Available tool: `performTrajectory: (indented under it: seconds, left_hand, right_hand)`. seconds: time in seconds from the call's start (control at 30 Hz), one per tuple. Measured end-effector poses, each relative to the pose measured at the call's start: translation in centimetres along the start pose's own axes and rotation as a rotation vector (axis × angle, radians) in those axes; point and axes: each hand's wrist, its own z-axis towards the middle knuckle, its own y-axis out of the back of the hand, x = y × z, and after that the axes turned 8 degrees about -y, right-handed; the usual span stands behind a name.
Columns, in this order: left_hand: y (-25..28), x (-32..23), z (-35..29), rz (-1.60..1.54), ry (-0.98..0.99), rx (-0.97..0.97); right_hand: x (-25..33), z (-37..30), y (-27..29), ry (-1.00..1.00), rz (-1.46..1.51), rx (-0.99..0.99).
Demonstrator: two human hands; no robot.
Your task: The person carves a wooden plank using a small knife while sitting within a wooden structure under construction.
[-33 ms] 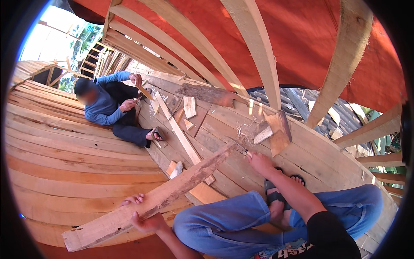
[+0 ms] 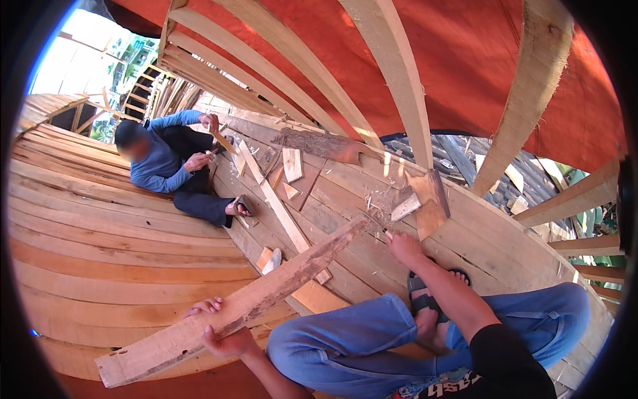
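Observation:
A long rough plank (image 2: 256, 292) with a bark-marked edge slants across the front, its far end resting low over the deck. My left hand (image 2: 224, 331) is closed around its near part, fingers over one edge and thumb at the other. At the plank's far end, my right hand (image 2: 404, 247) grips the dark handle of a knife (image 2: 375, 221). Its thin blade points up and left, close beside the plank's end; whether they touch I cannot tell. Wood shavings (image 2: 377, 209) lie around the blade.
My legs in jeans (image 2: 345, 339) are folded on the wooden deck (image 2: 485, 233). A co-worker (image 2: 159, 156) in a blue top sits at far left, holding a piece of wood. Curved ribs (image 2: 399, 73) rise before an orange tarp (image 2: 465, 53). Offcuts (image 2: 292, 164) and a long batten (image 2: 272, 196) lie about.
My right hand and the knife have shifted slightly to the right, a little away from the plank's end. The plank and my left hand stay in place.

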Motion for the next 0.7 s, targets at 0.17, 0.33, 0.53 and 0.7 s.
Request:
performTrajectory:
  seconds: [0.17, 0.33, 0.53, 0.7]
  left_hand:
    - [-0.1, -0.4, 0.0, 0.028, -0.012, 0.033]
    - [-0.3, -0.1, -0.2, 0.002, 0.013, 0.010]
    - [0.2, 0.1, -0.1, -0.018, 0.017, 0.003]
    - [-0.1, -0.3, 0.0, 0.034, -0.002, 0.028]
  right_hand:
    - [0.7, -0.6, 0.3, 0.062, -0.009, 0.056]
    - [-1.5, 0.7, -1.2, -0.037, 0.041, -0.006]
    - [-1.4, 1.0, -1.1, 0.043, -0.003, -0.059]
    - [-0.4, 0.5, -0.7, 0.013, 0.067, 0.025]
